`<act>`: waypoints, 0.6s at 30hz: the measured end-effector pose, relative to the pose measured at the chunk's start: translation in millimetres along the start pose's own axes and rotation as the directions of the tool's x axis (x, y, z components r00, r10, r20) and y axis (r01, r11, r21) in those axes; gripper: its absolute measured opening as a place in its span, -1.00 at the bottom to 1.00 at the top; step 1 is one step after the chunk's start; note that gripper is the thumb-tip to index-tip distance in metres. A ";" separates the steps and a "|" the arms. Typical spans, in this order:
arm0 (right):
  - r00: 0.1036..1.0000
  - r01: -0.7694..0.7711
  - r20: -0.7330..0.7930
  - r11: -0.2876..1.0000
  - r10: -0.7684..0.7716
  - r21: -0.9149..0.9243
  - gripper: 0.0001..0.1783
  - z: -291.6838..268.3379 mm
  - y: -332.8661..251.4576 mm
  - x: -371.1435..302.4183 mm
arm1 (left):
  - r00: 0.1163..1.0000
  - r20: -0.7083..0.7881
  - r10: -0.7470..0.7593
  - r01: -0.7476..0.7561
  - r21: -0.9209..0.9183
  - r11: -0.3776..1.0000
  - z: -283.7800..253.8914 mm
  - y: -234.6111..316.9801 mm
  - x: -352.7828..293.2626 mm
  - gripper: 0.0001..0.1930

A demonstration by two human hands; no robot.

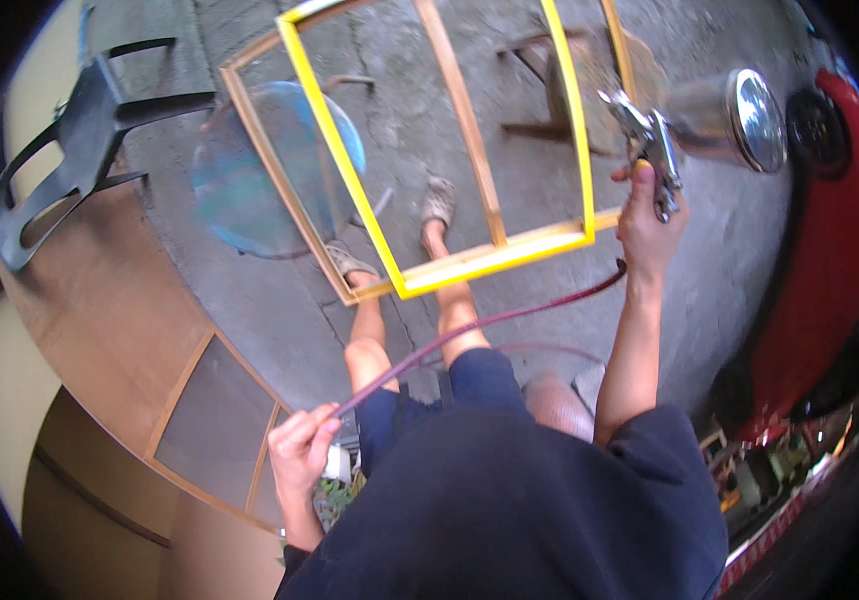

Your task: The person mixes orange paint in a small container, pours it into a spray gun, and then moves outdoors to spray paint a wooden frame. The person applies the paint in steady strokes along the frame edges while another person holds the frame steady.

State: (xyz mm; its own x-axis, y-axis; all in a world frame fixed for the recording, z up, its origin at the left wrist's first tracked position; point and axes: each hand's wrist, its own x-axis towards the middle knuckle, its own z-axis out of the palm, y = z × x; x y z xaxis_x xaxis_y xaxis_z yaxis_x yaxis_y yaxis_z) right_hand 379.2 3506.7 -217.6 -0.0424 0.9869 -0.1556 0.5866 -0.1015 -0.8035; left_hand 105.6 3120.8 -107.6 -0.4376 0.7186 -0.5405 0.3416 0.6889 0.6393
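Observation:
My right hand (650, 222) is closed around the handle of a metal spray gun (662, 150), raised at the right of the wooden frame. A silvery cup (715, 118) is attached to the gun. Lower left, my left hand (300, 450) grips a dark red hose (470, 326). The hose arcs up toward my right wrist; where it meets the gun is hidden. Beyond the hose rests a wooden frame (462, 115) with a middle bar. Bright yellow (495, 272) covers its upper edges, while its sides and the bar are bare brown wood.
Under the frame stand a round bluish stool (260, 170) and a brown wooden stool (570, 95). A dark plastic chair (85, 130) and large wooden panels (120, 290) are at the left. A red car (830, 250) is at the right. Clutter (790, 465) lies lower right.

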 end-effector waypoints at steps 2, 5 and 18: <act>0.997 0.054 -0.048 0.999 -0.054 0.000 -0.66 20.5 0.5 23.0 | 1.000 -0.016 -0.006 0.006 -0.029 1.000 -0.6 8.8 5.5 -0.81; 0.990 0.084 -0.114 0.996 -0.083 -0.003 -0.66 53.9 2.3 55.0 | 1.000 0.013 -0.023 0.023 -0.014 1.000 -6.6 16.0 12.9 -0.80; 0.982 0.121 -0.170 0.973 -0.087 0.198 -0.58 241.8 6.7 87.2 | 0.975 -0.143 -0.169 0.156 -0.096 0.983 -31.2 -11.4 13.0 -0.77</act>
State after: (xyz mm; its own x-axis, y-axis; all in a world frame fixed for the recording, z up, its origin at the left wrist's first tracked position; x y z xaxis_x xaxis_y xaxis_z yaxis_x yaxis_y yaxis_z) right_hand 183.9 3561.8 -375.5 0.0443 0.9989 0.0147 0.4054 -0.0046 -0.9141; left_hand 70.0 3119.3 -104.8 -0.6038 0.5705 -0.5567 0.1874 0.7804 0.5965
